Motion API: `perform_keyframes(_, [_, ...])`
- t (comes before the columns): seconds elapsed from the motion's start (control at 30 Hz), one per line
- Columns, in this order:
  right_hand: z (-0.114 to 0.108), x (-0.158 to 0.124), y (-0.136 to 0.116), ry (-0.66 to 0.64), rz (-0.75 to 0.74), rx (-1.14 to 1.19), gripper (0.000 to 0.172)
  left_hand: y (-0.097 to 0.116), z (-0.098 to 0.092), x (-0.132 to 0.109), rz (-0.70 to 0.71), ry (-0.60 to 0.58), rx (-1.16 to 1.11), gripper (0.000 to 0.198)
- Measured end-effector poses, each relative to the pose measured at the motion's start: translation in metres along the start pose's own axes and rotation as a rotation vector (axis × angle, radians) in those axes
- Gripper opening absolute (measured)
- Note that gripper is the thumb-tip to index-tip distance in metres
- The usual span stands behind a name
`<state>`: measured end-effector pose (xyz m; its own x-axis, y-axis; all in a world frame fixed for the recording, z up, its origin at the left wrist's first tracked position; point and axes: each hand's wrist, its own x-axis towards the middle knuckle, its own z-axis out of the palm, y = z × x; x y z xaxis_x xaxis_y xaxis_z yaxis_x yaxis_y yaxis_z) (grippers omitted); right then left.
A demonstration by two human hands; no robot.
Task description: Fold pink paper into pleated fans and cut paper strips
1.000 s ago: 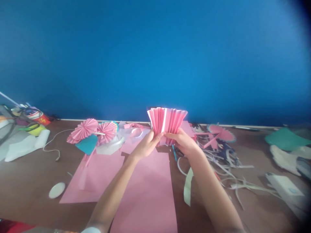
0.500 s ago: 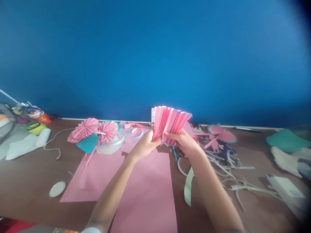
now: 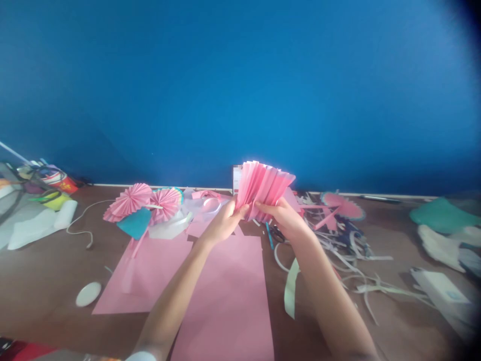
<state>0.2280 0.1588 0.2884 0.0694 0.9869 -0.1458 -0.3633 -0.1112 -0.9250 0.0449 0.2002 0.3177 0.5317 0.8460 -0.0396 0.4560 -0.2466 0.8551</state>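
Observation:
A fan of pleated pink paper (image 3: 264, 189) stands up between my hands, its folds spread at the top and gathered at the bottom. My left hand (image 3: 225, 224) pinches its lower left side, and my right hand (image 3: 282, 218) grips its lower right side. Below my forearms lie flat sheets of pink paper (image 3: 221, 301). To the left of my left hand are round pleated pink paper rosettes (image 3: 130, 200) and a teal paper heart (image 3: 134, 223).
A blue wall (image 3: 240, 85) rises behind the brown table (image 3: 48, 286). Paper strips (image 3: 345, 250) and a pink rosette with a teal rim (image 3: 342, 206) lie to the right. A white oval (image 3: 88, 294) sits front left, and a white box (image 3: 439, 293) sits front right.
The pleated paper has tilted from upright toward the right, and its folds are drawn a little closer together. Both hands have turned with it.

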Motion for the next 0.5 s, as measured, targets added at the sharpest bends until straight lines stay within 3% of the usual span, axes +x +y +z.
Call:
perform_keyframes(0.27, [0.002,0.000,-0.001,-0.004,-0.073,0.002,0.034,-0.001,0.002,-0.002,-0.071,0.037,-0.105,0.043])
perform_keyframes(0.5, [0.001,0.003,0.007,-0.030,-0.068,-0.130,0.024,-0.001,0.010,0.002,-0.169,0.160,-0.141,0.044])
